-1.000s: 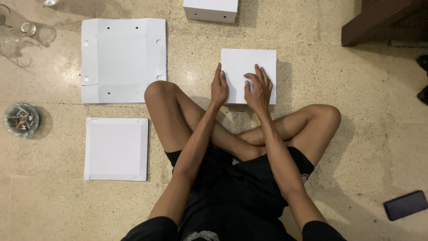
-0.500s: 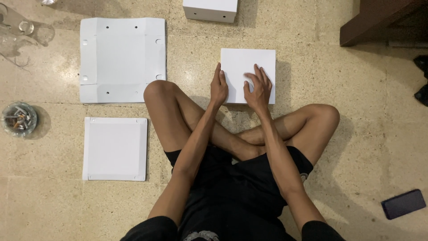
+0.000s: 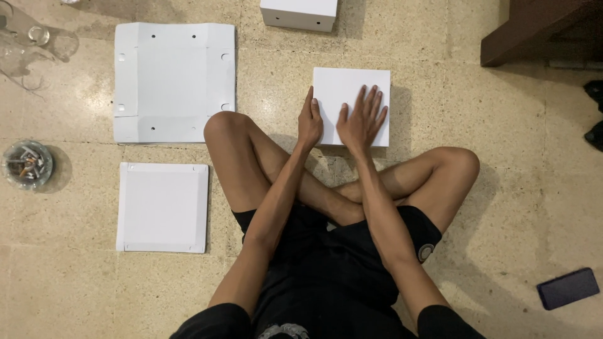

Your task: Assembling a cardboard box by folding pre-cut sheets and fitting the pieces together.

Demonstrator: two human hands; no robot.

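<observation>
I sit cross-legged on a stone floor. A white square cardboard box (image 3: 352,85) lies flat in front of my knees. My left hand (image 3: 309,120) rests on edge against the box's left side, fingers together. My right hand (image 3: 361,119) lies flat on the box's top with its fingers spread. Neither hand grips anything.
A large unfolded white cardboard sheet (image 3: 174,81) lies at the upper left, a smaller white tray-like piece (image 3: 162,207) below it. Another white box (image 3: 299,14) sits at the top. A glass ashtray (image 3: 26,164) is far left, a dark phone (image 3: 568,288) lower right, dark furniture (image 3: 534,28) upper right.
My right hand has spread its fingers flatter over the box top. The left hand stays against the box's left side.
</observation>
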